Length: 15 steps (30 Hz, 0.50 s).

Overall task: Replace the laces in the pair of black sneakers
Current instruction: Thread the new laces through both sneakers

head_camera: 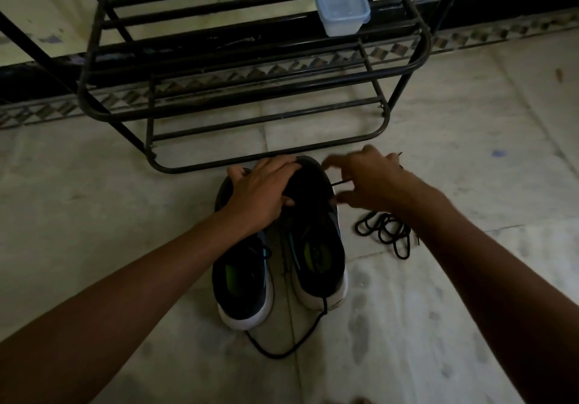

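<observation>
Two black sneakers with white soles stand side by side on the floor, toes pointing away from me: the left sneaker (242, 281) and the right sneaker (316, 240). My left hand (263, 193) rests over the toe and tongue area of the right sneaker, fingers curled onto it. My right hand (366, 178) hovers at the right sneaker's outer side, blurred, and pinches a thin black lace (340, 182). Another black lace (294, 344) trails from between the heels in a loop on the floor. A loose coiled black lace (387, 231) lies to the right.
A black metal shoe rack (250, 112) stands just beyond the sneakers against the wall. A translucent lidded plastic container (341, 4) sits on its upper shelf. The floor is pale tile with a patterned border along the wall.
</observation>
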Motion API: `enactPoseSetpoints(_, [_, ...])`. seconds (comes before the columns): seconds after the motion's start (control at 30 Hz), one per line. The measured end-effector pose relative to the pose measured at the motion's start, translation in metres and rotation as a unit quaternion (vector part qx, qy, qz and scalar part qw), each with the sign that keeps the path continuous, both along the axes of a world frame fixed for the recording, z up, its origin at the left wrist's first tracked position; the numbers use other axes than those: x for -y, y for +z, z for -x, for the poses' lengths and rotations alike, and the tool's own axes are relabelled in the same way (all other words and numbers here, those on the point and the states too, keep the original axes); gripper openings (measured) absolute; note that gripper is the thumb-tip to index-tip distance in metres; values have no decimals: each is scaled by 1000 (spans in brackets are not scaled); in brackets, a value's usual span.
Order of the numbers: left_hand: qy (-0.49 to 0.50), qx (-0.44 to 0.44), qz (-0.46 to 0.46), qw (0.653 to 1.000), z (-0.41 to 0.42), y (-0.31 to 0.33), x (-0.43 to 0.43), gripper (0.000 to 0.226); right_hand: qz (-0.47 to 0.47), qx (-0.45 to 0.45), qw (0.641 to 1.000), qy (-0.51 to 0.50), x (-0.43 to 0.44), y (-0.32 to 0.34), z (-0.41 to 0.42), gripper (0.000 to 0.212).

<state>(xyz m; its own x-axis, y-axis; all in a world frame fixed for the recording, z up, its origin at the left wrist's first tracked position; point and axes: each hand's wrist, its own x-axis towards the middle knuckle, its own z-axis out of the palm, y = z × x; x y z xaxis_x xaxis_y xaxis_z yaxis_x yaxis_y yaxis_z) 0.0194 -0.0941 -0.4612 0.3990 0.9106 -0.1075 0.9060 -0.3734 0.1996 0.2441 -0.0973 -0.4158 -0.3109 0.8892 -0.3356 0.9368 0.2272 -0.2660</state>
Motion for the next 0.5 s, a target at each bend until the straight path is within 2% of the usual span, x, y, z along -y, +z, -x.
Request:
enactPoseSetpoints(0.03, [4, -5, -2, 1000, 0, 0, 1, 76, 21, 34, 999, 10, 3, -3, 2, 38])
enactPoseSetpoints(0.07, [5, -12, -4, 1000, -1, 0, 2, 76, 6, 21, 1000, 7, 5, -4, 4, 31])
enactPoseSetpoints(0.13, [6, -23, -13, 1000, -2, 1, 4, 77, -87, -94, 991, -29, 9, -6, 1, 17])
enactPoseSetpoints(0.23, [9, -40, -29, 999, -5, 3, 7, 79, -180, -318, 923, -121, 18, 2, -4, 16])
enactPoseSetpoints(0.33, [11, -53, -48, 997, -5, 3, 11, 78, -169, -495, 833, -180, 24, 22, -2, 19])
enactPoseSetpoints(0.4, [9, -63, -51, 997, -4, 0, 11, 76, -191, -545, 795, -186, 24, 37, -5, 20])
enactPoseSetpoints(0.5, [15, -60, -5, 998, -8, -2, 8, 77, -216, -565, 778, -171, 23, 54, -9, 21])
